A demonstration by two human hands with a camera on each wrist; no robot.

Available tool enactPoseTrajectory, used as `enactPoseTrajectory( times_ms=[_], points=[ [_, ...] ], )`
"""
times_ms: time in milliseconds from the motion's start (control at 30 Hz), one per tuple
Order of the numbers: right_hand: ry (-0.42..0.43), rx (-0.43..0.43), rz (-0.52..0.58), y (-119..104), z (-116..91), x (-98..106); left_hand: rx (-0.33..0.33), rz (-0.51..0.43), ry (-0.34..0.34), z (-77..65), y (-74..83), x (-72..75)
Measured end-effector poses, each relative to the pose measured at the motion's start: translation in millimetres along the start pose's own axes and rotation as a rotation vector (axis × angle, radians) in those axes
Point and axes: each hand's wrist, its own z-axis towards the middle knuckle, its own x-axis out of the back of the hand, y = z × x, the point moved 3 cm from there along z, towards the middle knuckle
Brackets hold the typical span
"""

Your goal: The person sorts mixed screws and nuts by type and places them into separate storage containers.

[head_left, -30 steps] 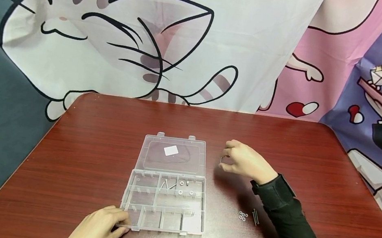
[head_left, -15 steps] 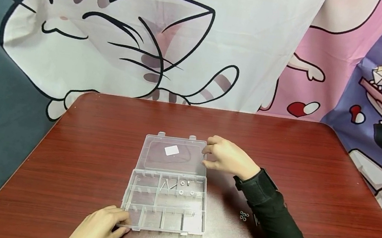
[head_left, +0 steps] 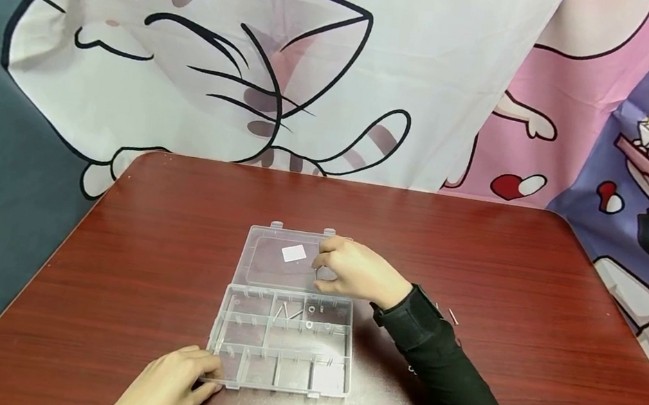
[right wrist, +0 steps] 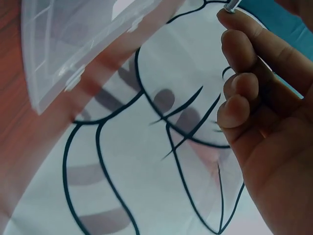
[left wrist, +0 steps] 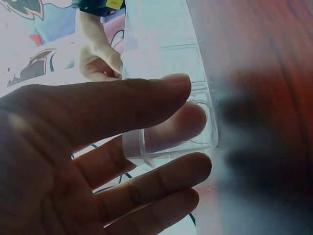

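Note:
A clear plastic compartment box [head_left: 279,390] lies unfolded on the table, its lid [head_left: 262,260] laid back behind it. My left hand [head_left: 172,376] grips its front left corner; in the left wrist view thumb [left wrist: 166,93] and forefinger [left wrist: 188,122] pinch the wall. Above the lid's right side, my right hand [head_left: 361,271] holds a small metal screw [right wrist: 233,5] at its fingertips; its far end is cut off in the right wrist view. Several screws [head_left: 281,310] and nuts [head_left: 311,309] lie in the back row of compartments.
Right of the box, a nut or two [head_left: 413,370] peek out beside the dark sleeve [head_left: 449,382]. Beyond the sleeve lies a thin metal piece [head_left: 454,316]. A white label [head_left: 294,253] sits on the lid. Printed cloth [head_left: 432,71] hangs behind the table.
My right hand has moved left from beside the box to over the lid. Its sleeve now covers the screws on the table and most nuts there. The left hand keeps its place.

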Motion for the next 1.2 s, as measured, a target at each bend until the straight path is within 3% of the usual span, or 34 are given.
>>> enactPoseTrajectory(
  times_ms=[633, 1200],
  points=[
    [-0.113, 0.089, -0.033, -29.8, 26.4, -13.6, 0.001, 0.036, 0.016, 0.6, 0.3, 0.5],
    [-0.102, 0.102, -0.037, -31.5, 28.9, -14.9, 0.001, 0.045, 0.013, 0.9, 0.2, 0.2]
  ],
)
